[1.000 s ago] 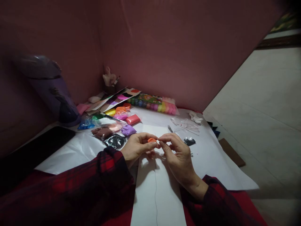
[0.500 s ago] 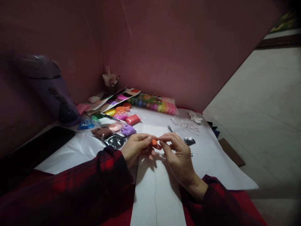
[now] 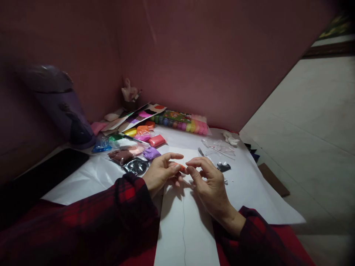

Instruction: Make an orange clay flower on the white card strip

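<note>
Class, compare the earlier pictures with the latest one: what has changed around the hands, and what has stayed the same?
The index finger of the left hand has lifted off the orange piece, which has shifted slightly toward the right hand. The left hand still holds it; whether the right touches it is unclear. The red packet and fork stayed put.

Orange piece in the left hand, mid-frame
The right hand curls just beside it; coloured packets lie left of centre, a purple container upper left.
</note>
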Motion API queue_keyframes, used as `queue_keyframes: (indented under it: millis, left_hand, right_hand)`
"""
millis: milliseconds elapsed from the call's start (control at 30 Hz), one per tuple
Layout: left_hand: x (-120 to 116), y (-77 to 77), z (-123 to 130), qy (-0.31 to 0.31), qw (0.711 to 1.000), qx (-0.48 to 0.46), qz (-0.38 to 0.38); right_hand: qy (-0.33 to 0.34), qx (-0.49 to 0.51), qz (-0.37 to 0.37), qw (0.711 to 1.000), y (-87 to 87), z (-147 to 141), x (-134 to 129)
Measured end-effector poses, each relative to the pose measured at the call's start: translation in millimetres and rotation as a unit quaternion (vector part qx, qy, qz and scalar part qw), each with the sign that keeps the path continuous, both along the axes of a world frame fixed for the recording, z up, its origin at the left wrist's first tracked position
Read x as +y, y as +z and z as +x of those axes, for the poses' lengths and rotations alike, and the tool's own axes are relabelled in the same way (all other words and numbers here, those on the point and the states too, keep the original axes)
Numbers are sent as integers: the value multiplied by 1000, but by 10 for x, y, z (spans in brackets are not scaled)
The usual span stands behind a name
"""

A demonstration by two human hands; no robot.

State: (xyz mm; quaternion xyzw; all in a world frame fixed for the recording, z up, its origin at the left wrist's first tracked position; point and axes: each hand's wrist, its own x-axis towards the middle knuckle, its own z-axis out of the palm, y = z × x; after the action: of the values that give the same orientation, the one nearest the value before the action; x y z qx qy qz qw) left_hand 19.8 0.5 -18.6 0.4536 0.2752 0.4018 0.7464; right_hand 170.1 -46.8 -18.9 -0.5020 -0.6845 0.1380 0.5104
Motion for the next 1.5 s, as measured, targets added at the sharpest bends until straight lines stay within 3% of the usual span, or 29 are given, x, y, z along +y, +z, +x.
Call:
queue_keyframes:
  millis: [167, 567, 1100, 1500]
  left_hand:
    - [-16, 5, 9, -8, 1000, 25, 13]
    - [1, 15, -3, -16, 1000, -15, -22]
    - [-1, 35, 0, -10, 997, -19, -77]
    - [6, 3, 1, 0, 999, 0, -44]
  right_hand:
    - [32, -9, -24, 999, 8, -13, 1]
    - [20, 73, -77, 994, -47, 16, 15]
    - [26, 51, -27, 998, -35, 1, 14]
    - [2, 9, 7, 1000, -11, 9, -12]
